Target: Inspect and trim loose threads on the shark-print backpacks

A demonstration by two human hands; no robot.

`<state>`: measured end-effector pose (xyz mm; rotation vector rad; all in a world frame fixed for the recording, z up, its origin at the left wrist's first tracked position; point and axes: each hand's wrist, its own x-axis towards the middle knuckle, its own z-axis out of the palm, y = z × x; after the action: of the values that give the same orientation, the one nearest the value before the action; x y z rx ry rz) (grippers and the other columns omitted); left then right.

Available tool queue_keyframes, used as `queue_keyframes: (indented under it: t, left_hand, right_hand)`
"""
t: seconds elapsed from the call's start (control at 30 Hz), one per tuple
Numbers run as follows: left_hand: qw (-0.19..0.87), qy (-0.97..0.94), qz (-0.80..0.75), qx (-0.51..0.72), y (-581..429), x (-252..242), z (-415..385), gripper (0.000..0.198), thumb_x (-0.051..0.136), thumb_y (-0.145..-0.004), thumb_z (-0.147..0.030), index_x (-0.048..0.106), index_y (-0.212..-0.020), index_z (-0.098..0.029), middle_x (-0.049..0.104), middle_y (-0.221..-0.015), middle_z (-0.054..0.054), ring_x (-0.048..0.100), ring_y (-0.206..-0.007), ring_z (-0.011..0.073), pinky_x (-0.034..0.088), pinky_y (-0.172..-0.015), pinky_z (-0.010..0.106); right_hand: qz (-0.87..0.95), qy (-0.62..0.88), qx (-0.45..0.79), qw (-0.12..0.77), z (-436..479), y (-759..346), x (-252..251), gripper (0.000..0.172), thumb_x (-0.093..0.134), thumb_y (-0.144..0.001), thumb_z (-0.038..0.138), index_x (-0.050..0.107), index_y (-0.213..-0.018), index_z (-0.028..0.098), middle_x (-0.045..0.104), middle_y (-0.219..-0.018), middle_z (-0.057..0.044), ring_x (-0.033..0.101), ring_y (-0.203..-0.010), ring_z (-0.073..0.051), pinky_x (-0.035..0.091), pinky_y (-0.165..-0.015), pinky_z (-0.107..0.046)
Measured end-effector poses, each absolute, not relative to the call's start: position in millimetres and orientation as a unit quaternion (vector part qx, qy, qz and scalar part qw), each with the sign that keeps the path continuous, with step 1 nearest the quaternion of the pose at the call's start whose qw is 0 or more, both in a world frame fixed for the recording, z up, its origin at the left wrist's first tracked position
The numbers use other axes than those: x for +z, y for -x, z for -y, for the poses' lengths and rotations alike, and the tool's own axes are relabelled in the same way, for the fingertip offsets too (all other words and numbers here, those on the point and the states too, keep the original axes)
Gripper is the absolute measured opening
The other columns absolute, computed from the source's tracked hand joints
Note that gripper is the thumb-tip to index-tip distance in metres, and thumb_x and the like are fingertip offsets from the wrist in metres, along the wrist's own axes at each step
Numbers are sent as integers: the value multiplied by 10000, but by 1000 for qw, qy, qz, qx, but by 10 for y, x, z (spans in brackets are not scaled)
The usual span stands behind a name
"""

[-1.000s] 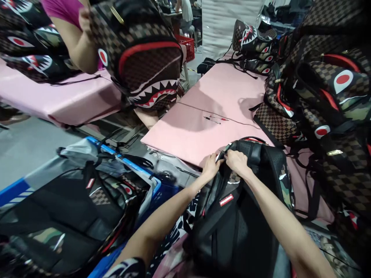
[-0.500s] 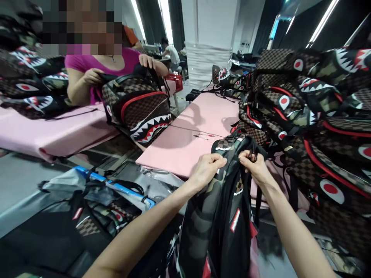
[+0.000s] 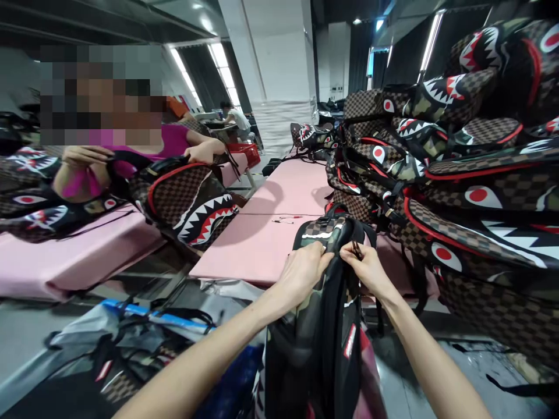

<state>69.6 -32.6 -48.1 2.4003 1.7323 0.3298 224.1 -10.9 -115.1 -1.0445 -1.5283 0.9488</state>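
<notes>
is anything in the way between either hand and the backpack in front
Nothing visible: the left hand and right hand both grip the upper part of the backpack. The pens lie beyond it on the pink table.

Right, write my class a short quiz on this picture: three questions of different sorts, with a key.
1. True or false: two pens lie on the pink tabletop.
2. What do the fingers of the person's left hand and right hand both grasp? A) a red crate B) a partly camouflage-patterned backpack C) a pen
3. Fill the gap: the co-worker holding a shark-mouth backpack wears a ____ top.

Key: 1 true; 2 B; 3 magenta.
</notes>
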Motion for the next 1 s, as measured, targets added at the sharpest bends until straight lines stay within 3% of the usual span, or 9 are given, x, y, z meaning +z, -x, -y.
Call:
queue_keyframes:
  t: [0.1,0.2,0.37,0.5,0.63,0.7,0.8,1.0]
  left_hand:
    - [43,-799,-594,83,-761,-464,324,248,473,-858,-388,533,-845,-147,620,-752,78,596,-683,219,325,-556,263]
    - [70,-815,-562,124,-757,-527,265,203,441,-866,-315,508,-758,-157,546,-645,23,524,-584,159,284,-530,245]
    - [352,-738,-491,300,-719,-725,144,321,470,-805,-379,392,-573,-172,315,-517,-62,317,-479,74,232,-476,205]
    - [477,-657,-479,334,-760,-788,115,317,554,-729,-410,442,-572,-157,332,-510,-68,300,-441,53,219,-426,188]
    - [506,-644,-470,328,-780,-786,86,308,577,-707,-400,488,-562,-143,375,-496,-61,344,-427,49,258,-420,179]
    - [512,-641,-469,327,-780,-786,71,301,578,-702,-395,499,-561,-141,380,-491,-59,356,-426,50,266,-420,178]
    - [509,-644,-466,330,-788,-783,71,289,571,-700,-388,504,-565,-141,394,-495,-55,360,-422,53,270,-413,180]
    - [454,-665,-487,338,-857,-754,154,289,540,-723,-394,499,-571,-152,377,-488,-55,335,-427,64,251,-416,194]
  right_hand:
    - [641,447,373,500,116,-2286,-1166,182,525,-787,299,543,-659,171,520,-627,31,460,-613,-108,347,-587,-225]
    - [641,446,375,499,115,-2330,-1185,185,533,-788,305,555,-664,169,531,-625,33,469,-607,-106,353,-582,-221]
    - [623,438,381,524,169,-2429,-1215,179,576,-772,329,634,-720,167,634,-701,2,563,-672,-139,419,-633,-239]
    - [631,499,235,546,372,-2538,-1159,217,512,-837,357,653,-838,191,670,-848,-29,608,-759,-155,440,-687,-252]
    - [699,576,7,423,627,-2612,-1061,335,518,-839,417,573,-1076,186,657,-874,-41,611,-714,-158,420,-626,-256]
    - [713,592,-78,368,713,-2610,-1025,330,497,-853,413,552,-1065,166,650,-847,-55,601,-704,-173,402,-617,-271]
    - [733,583,-131,326,774,-2570,-978,230,470,-877,345,554,-983,159,637,-819,-60,579,-707,-177,379,-631,-277]
    - [720,593,-197,304,852,-2523,-840,201,465,-889,299,558,-1007,165,640,-788,-28,564,-646,-144,332,-583,-268]
